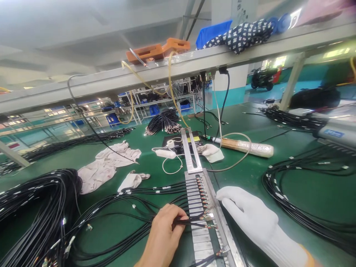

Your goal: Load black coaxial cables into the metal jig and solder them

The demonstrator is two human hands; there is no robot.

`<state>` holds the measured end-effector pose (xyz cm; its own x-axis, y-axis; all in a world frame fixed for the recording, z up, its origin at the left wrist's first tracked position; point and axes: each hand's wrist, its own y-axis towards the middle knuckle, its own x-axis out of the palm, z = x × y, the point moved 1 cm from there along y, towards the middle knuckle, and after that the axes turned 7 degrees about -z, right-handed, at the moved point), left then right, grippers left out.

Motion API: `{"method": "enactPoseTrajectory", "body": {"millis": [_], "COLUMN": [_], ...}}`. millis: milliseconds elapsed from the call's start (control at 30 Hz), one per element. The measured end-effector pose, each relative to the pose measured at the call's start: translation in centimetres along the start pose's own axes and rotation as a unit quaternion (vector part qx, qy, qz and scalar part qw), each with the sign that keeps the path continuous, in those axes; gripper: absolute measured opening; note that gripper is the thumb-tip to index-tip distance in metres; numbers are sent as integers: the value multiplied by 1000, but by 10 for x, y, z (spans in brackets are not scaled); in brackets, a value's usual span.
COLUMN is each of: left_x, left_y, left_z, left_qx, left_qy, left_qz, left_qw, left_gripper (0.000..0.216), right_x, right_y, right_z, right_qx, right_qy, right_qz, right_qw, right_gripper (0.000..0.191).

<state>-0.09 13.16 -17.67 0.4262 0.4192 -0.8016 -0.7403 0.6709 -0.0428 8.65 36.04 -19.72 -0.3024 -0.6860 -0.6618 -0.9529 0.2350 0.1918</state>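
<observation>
The bare left hand (166, 231) pinched black cables (191, 221) between thumb and curled fingers, over the slotted metal fixture (202, 244). The gloved right hand (251, 215) curled at its edge, its grip unclear. Pale cloths (107, 165) lay farther left.

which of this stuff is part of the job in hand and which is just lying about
Seemingly in the job:
black cables, pinched in the bare left hand
slotted metal fixture, holding a row of cable ends
white-gloved right hand, at the fixture's edge

Seemingly just lying about:
crumpled pale cloths
orange trays on the shelf
blue bin
patterned fabric
</observation>
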Motion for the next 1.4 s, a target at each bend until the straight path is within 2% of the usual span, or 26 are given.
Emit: {"method": "enactPoseTrajectory", "body": {"millis": [233,433,733,967,1133,1400], "left_x": [3,5,-1,1,0,1], "left_y": [-1,2,2,7,8,9], "left_z": [-9,-10,-18,-12,-6,-12], "left_qx": [30,29,26,3,21,13], "left_qy": [33,30,29,8,29,47], "left_qz": [10,0,-10,-23,-34,-39], "left_qw": [999,999,999,1000,999,998], "left_gripper": [20,18,16,16,17,16], "right_x": [2,0,-1,0,-1,0], "right_y": [1,1,1,0,1,-1], "right_z": [-1,-5,-8,-9,-14,-16], "right_qx": [-28,-51,-42,-59,-68,-81], "right_qy": [-1,-3,-6,-1,4,15], "right_qz": [18,25,21,37,40,47], "right_qw": [999,998,999,998,997,996], "right_gripper": [37,35,35,33,33,28]}}
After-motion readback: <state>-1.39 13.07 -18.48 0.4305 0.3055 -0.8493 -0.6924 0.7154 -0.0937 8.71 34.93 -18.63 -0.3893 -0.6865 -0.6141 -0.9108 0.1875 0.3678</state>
